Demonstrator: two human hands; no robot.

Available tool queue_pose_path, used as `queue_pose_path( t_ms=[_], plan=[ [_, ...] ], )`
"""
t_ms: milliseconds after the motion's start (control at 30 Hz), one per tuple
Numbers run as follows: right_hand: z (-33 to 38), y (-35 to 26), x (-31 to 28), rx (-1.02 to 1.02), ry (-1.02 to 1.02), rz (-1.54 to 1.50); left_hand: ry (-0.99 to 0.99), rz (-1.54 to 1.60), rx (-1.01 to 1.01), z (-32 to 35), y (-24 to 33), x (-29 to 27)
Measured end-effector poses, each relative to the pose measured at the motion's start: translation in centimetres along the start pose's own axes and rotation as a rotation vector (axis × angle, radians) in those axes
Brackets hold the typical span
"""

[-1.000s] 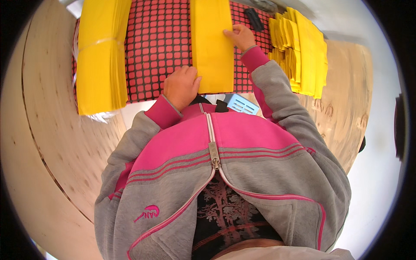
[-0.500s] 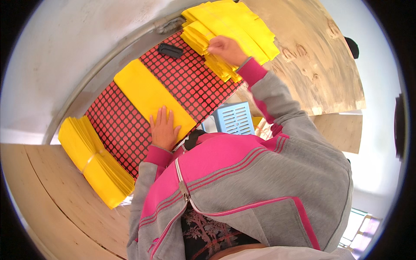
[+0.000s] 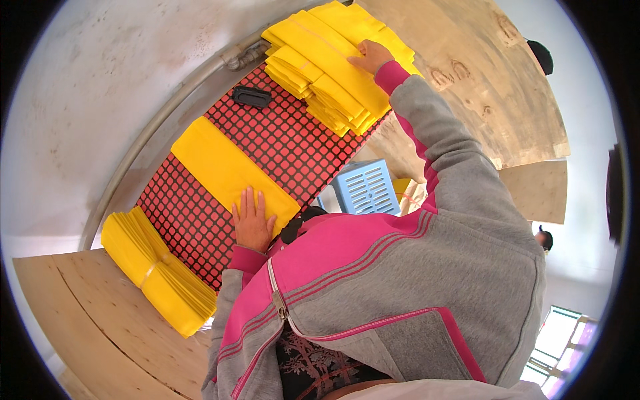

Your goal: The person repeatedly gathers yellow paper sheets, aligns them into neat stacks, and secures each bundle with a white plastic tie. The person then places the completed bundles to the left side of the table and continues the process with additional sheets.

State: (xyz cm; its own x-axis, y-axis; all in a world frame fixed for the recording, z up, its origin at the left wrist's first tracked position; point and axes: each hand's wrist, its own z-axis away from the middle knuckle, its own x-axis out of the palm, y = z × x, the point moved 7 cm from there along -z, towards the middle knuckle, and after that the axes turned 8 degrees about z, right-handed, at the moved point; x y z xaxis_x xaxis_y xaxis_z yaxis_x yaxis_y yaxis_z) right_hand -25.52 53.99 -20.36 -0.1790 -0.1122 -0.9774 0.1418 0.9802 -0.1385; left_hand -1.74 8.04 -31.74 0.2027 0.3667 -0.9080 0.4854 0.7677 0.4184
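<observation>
The left hand (image 3: 253, 219) lies palm down with its fingers spread, holding nothing, pressed flat on the near end of a folded yellow cloth (image 3: 212, 159). The right hand (image 3: 373, 57) is at the pile of yellow cloths (image 3: 320, 47), fingers bent against its top; whether they pinch a layer, I cannot tell. The single cloth lies flat and slantwise across a red mat (image 3: 183, 217) with a black grid, between that pile and a yellow bundle (image 3: 130, 248) tied round the middle with a pale band (image 3: 152, 270). The pile sits at the mat's right end, its layers stepped and uneven; the bundle sits at the left end. A small black object (image 3: 252, 97) rests on the mat, near the pile. Beyond the mat's far edge, a pipe (image 3: 143, 137) runs along the pale wall (image 3: 107, 73). A wooden bench (image 3: 493, 110) stretches to the right, and a blue slotted plastic box (image 3: 365, 188) stands below the mat's near edge.
</observation>
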Motion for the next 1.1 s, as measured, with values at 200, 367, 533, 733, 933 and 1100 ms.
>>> queue_pose_path(
  t_ms=[200, 367, 533, 733, 933, 1100],
  plan=[
    [-2.5, -0.2, 0.0, 0.019, -0.207, 0.078, -0.022, 0.008, -0.014, 0.0, 0.0, -0.1],
    [-4.1, 0.7, 1.1, 0.061, -0.36, 0.004, -0.015, 0.017, -0.009, 0.1, 0.1, -0.4],
    [-4.2, 1.2, 1.3, 0.107, -0.465, -0.03, 0.005, 0.027, -0.002, 0.3, 0.1, -0.6],
    [-1.6, -1.4, -0.3, 0.188, -0.589, -0.394, 0.009, 0.053, 0.006, 0.4, 0.1, -1.0],
    [5.0, -9.0, -1.1, 0.375, -0.522, -1.113, -0.008, 0.183, -0.068, -0.1, -0.1, -2.8],
    [10.5, -19.0, -0.4, 0.071, -0.64, -1.323, -0.016, 1.491, -0.247, -3.4, 0.9, -4.4]
  ],
)
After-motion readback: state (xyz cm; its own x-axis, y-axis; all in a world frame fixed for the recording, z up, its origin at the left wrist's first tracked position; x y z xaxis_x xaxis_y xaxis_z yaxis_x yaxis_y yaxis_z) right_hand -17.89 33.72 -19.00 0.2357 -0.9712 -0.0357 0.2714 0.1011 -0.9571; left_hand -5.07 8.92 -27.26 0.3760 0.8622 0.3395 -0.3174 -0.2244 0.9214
